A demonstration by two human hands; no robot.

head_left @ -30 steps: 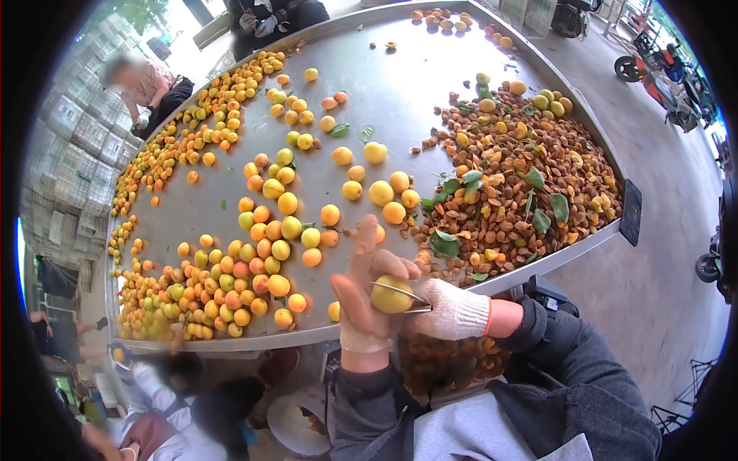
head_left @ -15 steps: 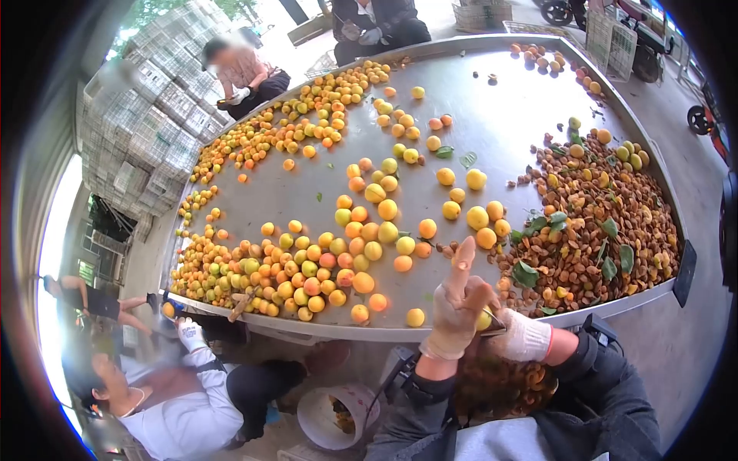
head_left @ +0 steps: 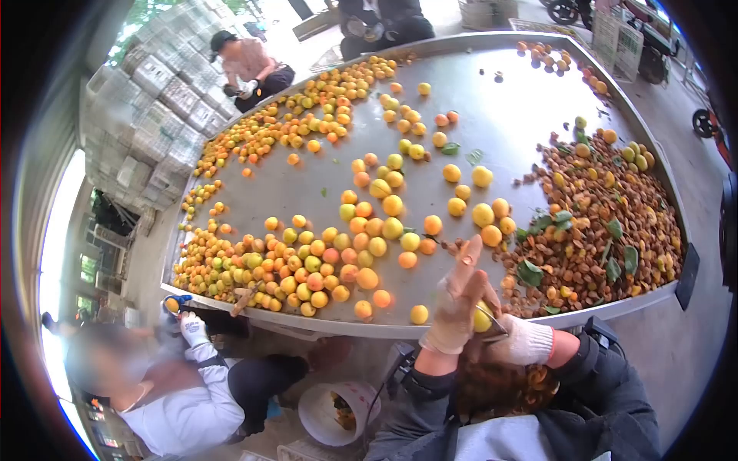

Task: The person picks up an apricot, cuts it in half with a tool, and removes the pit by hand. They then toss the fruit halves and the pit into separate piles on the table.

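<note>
My left hand (head_left: 455,307), in a pale glove with bare fingertips, is at the table's near edge with one finger pointing up. Its other fingers close on a yellow fruit (head_left: 483,318). Close against it on the right, my right hand (head_left: 519,339) wears a white knitted glove and is wrapped round a thin metal tool (head_left: 498,324) that touches the fruit. Most of the tool's handle is hidden in the glove. Loose yellow and orange fruits (head_left: 367,278) lie left of my hands, and a heap of brown pits (head_left: 584,261) with green leaves lies to the right.
The metal table (head_left: 284,192) has a raised rim. A person (head_left: 184,399) sits at the lower left beside a white bucket (head_left: 311,415). Two people (head_left: 250,65) are at the far side. Stacked crates (head_left: 154,115) stand at the left, and another crate (head_left: 619,46) at the upper right.
The view has shifted slightly, so the table's contents sit a little further right. My hands stay together round the fruit, which now shows more fully between them.
</note>
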